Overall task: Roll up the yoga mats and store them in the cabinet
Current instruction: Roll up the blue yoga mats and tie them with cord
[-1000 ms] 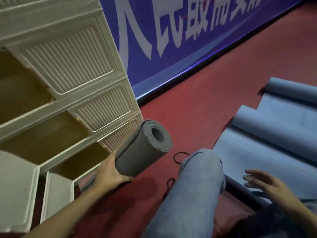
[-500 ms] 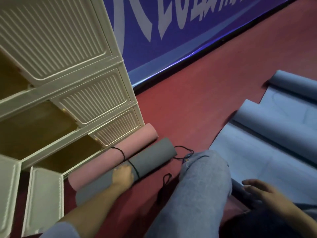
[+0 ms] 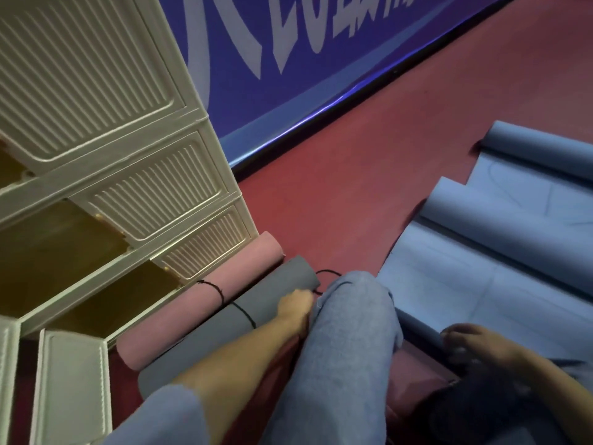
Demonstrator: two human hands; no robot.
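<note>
A rolled grey yoga mat (image 3: pixel 266 295) lies on the red floor beside a rolled pink yoga mat (image 3: pixel 205 300), each bound with a black cord. Both lie along the foot of the cream cabinet (image 3: pixel 106 187), in front of its open bottom compartment (image 3: pixel 106 303). My left hand (image 3: pixel 293 308) is at the grey roll's near side, fingers curled close to a loose black cord (image 3: pixel 324 273); blur hides whether it holds anything. My right hand (image 3: pixel 475 345) grips the rolled near end of a blue yoga mat (image 3: pixel 481 284) spread on the floor.
My bent knee in jeans (image 3: pixel 349 332) sits between the two hands. A second blue mat (image 3: pixel 529 149) lies farther right with a curled end. The cabinet's lower doors (image 3: pixel 70 390) hang open at the left. A blue banner wall (image 3: pixel 288 75) runs behind.
My left hand set the grey roll down beside the pink one, then slid right along it toward the loose cord. My right hand came down onto the blue mat's rolled end.
</note>
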